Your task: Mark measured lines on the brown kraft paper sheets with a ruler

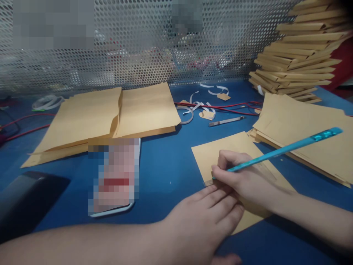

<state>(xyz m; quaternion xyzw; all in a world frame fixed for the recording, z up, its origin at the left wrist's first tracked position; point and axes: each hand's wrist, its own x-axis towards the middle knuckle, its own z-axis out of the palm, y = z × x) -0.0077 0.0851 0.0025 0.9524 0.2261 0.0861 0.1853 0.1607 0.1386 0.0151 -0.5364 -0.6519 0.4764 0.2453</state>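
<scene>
A brown paper sheet [234,145] lies at a slant on the blue table. My right hand [242,178] pinches a shiny teal pencil [286,149], its tip low over the sheet near the left edge. Beside it my left hand [204,213] lies flat, fingers stretched out over the sheet's lower left part. A clear strip [208,183], which looks like a ruler, shows by the left fingertips; most of it is hidden under the hands. Any mark at the pencil's tip is too small to tell.
Brown paper envelopes [149,106] lie at the back left, brown sheets [303,129] at the right. A tall stack [298,55] rises behind. A phone [118,176], a slim metal tool [226,121], red cables [228,108] and white strips [198,106] lie around. Perforated metal [132,48] closes the back.
</scene>
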